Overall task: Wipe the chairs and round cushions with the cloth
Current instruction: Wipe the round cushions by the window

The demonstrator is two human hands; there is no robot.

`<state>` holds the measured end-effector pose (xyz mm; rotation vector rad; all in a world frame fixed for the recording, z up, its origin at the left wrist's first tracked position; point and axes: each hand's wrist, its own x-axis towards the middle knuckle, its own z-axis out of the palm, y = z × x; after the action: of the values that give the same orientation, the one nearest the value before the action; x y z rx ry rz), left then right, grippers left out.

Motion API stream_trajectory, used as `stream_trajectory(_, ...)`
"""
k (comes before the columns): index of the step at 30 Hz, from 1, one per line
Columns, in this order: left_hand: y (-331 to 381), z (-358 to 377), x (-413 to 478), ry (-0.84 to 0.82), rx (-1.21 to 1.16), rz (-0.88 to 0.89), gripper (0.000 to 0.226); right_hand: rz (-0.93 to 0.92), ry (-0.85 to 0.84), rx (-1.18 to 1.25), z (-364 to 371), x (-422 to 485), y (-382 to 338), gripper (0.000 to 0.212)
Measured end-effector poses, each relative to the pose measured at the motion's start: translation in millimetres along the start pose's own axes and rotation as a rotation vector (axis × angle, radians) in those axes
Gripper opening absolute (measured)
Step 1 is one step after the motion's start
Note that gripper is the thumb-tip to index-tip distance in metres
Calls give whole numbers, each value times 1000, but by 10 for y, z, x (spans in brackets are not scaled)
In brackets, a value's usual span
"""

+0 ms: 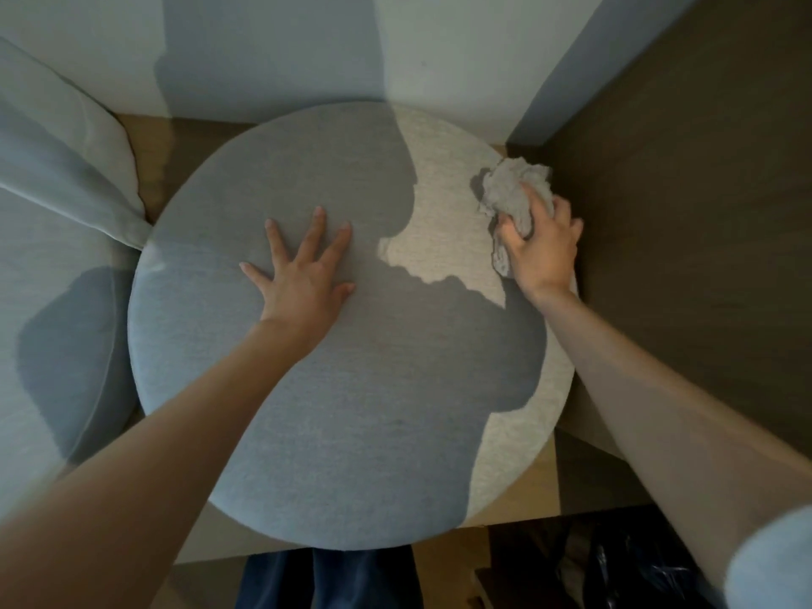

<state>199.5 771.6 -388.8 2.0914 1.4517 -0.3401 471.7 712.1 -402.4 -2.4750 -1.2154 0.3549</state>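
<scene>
A large round grey cushion (351, 389) fills the middle of the view, lying on a wooden seat (518, 507). My left hand (303, 274) lies flat on the cushion's upper middle with its fingers spread. My right hand (542, 248) grips a crumpled grey cloth (514, 189) at the cushion's far right edge. The cloth touches the cushion surface there. My shadow covers most of the cushion; only its right strip is lit.
A second grey cushion (57, 345) lies to the left, partly under the round one. A dark wooden panel (685, 213) stands close on the right, a pale wall (439, 59) behind. My legs in dark trousers (325, 578) show at the bottom edge.
</scene>
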Motion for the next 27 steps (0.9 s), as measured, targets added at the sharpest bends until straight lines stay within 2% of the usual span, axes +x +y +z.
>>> stream_trajectory(3, 9, -14, -8, -9, -3, 4, 70, -79, 15, 80, 155, -432, -104, 49)
stream_trajectory(8, 37, -40, -29, -13, 12, -7, 70, -311, -223, 200, 321, -1589, -295, 60)
stream_trajectory(10, 39, -33, -40, -1, 15, -4, 68, -403, -309, 244, 236, -1704, -266, 62)
stream_trajectory(11, 40, -21, -48, 3, 21, 2, 67, -429, -294, 247, 156, -1642, -234, 58)
stream_trajectory(13, 39, 11, -67, 19, 27, 12, 64, -380, -150, 203, -2, -1362, -113, 53)
stream_trajectory(16, 35, 63, -108, 60, 25, 26, 59, -172, 35, 65, -185, -715, 184, 51)
stream_trajectory(20, 26, 150, -196, 73, 15, 51, 57, 74, 14, -1, -131, -347, 305, 49)
stream_trajectory(23, 37, 222, -272, 47, 47, 67, 60, 40, 56, 61, 38, -668, 117, 49)
stream_trajectory(27, 59, 204, -276, 20, 67, 52, 59, -226, -164, 115, 212, -1681, -150, 48)
